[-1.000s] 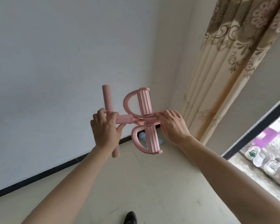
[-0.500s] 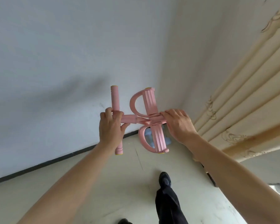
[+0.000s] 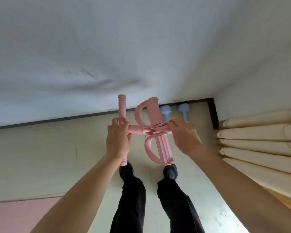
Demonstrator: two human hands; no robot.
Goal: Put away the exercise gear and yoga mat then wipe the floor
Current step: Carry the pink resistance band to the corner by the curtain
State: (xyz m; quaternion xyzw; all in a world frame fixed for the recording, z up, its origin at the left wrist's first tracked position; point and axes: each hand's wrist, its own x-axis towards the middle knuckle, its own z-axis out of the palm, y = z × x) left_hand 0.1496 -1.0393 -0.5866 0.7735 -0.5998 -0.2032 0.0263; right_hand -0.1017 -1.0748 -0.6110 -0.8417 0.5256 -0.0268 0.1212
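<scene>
L hand (image 3: pixel 118 140) is wrapped tight round the handle bar (image 3: pixel 122 106) of the pink puller (image 3: pixel 136 129), fingers curled over the joint where the tubes meet the bar. R hand (image 3: pixel 183 135) pinches the other end, fingertips and thumb closed on the middle piece between the 2 pedals (image 3: pixel 164 148). Neither hand has anything else in it.

The puller hangs in the air between both hands, above the floor (image 3: pixel 49 157) and over the person's 2 shoes. Its bar and pedals run near-far; the short tube section runs left-right, hand to hand, and looks slack, not stretched.

Key relation: the dumbbells (image 3: pixel 183 110) stand at the far wall (image 3: pixel 107 47) by the corner, straight ahead and a bit right of the hands. Part of them is hidden behind the upper pedal and R hand. R hand is the nearer one to them. If the gear goes in that corner (my guess, given what's parked there), the puller needs to travel forward and down, bar kept parallel w/ the wall or turned flat, and set beside them w/o knocking them.

The mat (image 3: pixel 23 214), pink, lies flat on the floor near left, well apart from the hands, not rolled yet. The curtain (image 3: pixel 259 140) hangs at right.

Count: 1 puller (1 bar, 2 pedals), 2 dumbbells, 1 mat. No cloth or mop in view.
</scene>
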